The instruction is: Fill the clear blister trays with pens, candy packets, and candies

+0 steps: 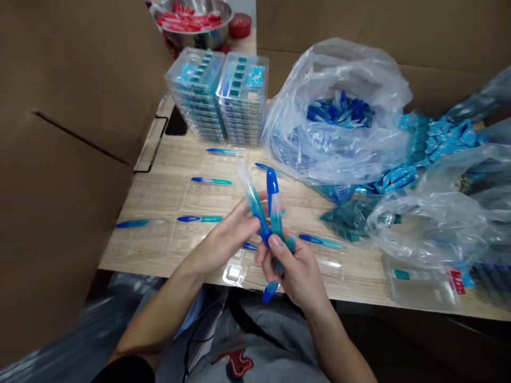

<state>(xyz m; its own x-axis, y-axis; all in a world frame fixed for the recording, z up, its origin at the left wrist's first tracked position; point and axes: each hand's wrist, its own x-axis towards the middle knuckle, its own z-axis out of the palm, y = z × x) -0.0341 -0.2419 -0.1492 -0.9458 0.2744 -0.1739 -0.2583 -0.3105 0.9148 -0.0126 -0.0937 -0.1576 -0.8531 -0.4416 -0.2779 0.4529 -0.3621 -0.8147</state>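
Note:
Both my hands meet above the near edge of a light wooden table [167, 181]. My right hand [293, 268] is closed around a small bundle of blue and teal plastic pens [272, 213], whose ends stick out above and below the fist. My left hand [229, 236] pinches one of these pens, a clear-capped one [250, 194], near its blue end. Several more such pens [211, 181] lie in clear blister tray pockets on the table in front of my hands.
Two stacks of filled clear blister packs [223, 101] stand at the back. A big clear bag of blue pens [339, 117] lies at the right, with teal packets [423, 143] and more bags. Cardboard walls stand left and behind. A steel bowl of red pieces [195, 21] sits far back.

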